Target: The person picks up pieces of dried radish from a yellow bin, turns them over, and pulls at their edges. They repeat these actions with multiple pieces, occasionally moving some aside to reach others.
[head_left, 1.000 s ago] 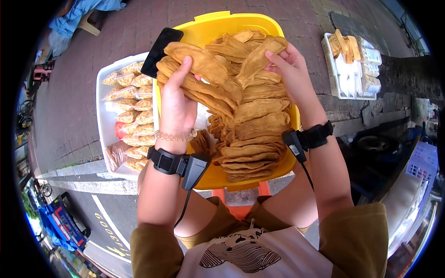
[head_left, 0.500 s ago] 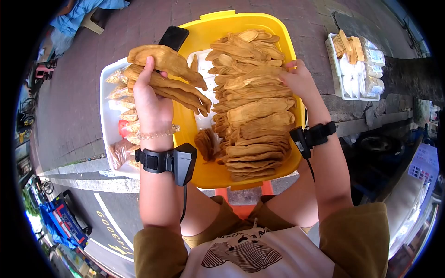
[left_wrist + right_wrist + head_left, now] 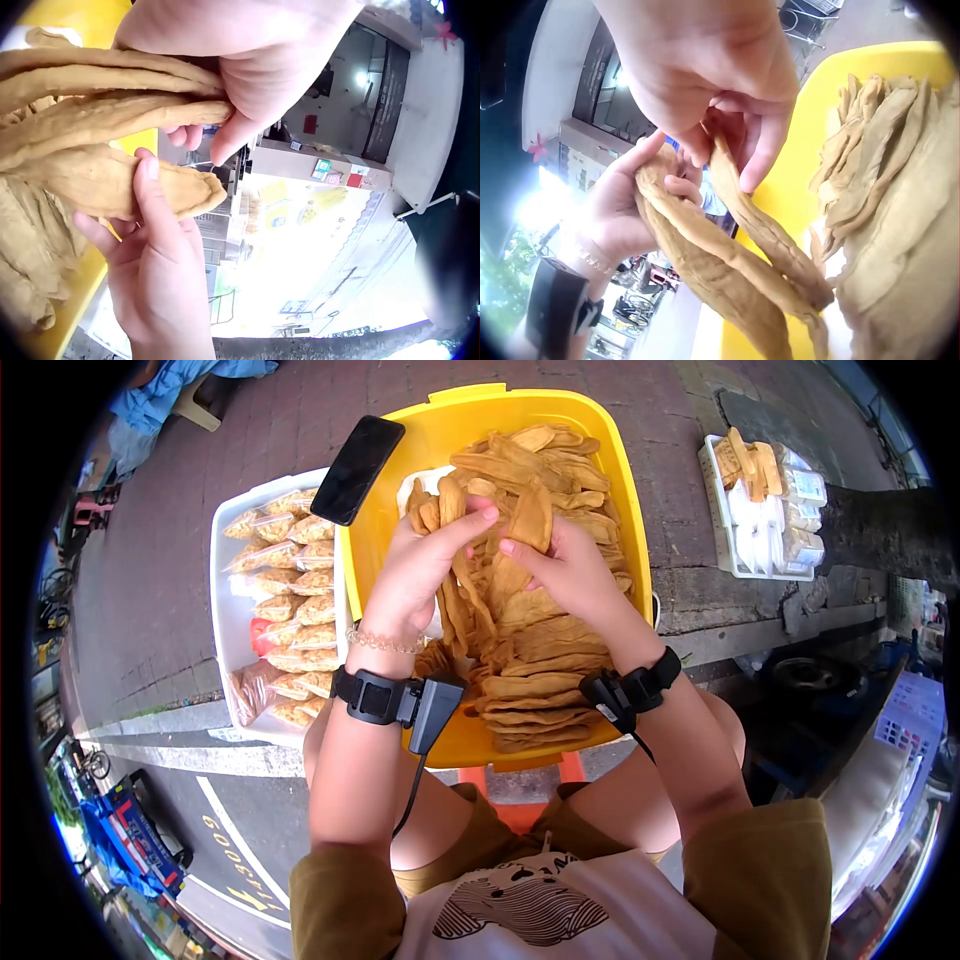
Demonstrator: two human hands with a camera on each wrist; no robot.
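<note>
My left hand grips a bundle of long, flat, wrinkled brown strips between thumb and fingers, their ends hanging down over the yellow tub. Close beside it, my right hand pinches one single brown strip, thumb on its face. In the left wrist view that strip lies just below the bundle. The right wrist view shows the bundle bending downward from the left hand. Below both hands, rows of similar strips are stacked in the tub, partly hidden by the hands.
A black phone leans on the tub's left rim. Left of the tub stands a white tray with several clear bags of yellowish pieces. Farther right, a white basket holds packets and brown pieces. White lining shows at the tub's left side.
The left hand first moved left with its bundle, then came back over the tub. The right hand let go of one strip, reached to the tub's right side, and now holds a strip near the middle.
</note>
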